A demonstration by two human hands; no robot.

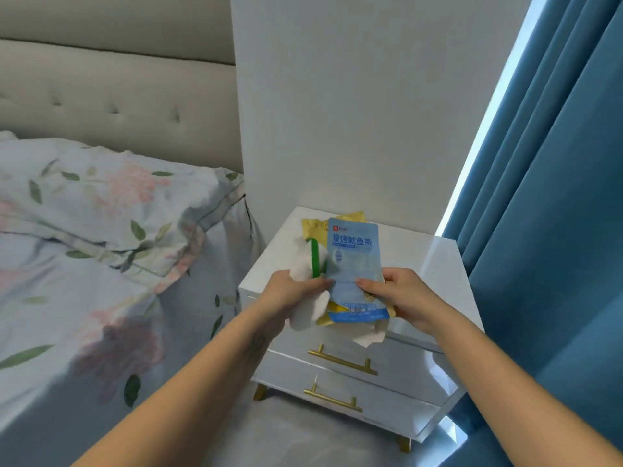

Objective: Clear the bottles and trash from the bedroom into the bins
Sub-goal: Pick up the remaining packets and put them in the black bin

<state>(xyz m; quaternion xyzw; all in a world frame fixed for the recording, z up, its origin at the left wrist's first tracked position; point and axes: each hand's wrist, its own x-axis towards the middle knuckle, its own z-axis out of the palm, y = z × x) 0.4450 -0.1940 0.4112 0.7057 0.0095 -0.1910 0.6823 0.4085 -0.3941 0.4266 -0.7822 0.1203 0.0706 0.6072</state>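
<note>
Above the white nightstand [421,251] I hold a bundle of trash with both hands. A light blue snack packet [354,261] faces me, with a yellow packet [349,219] behind it. My right hand [401,298] pinches the blue packet's lower right side, thumb on its front. My left hand [293,293] grips crumpled white tissue [308,261] and a green strip [315,257], its thumb touching the blue packet's left edge. More torn white paper [369,337] hangs below the packets. No bottle or bin is in view.
The bed with a floral pillow [101,203] and duvet lies to the left, against a padded headboard [118,96]. Blue curtains [556,197] hang at the right. The nightstand has two drawers with gold handles [342,360].
</note>
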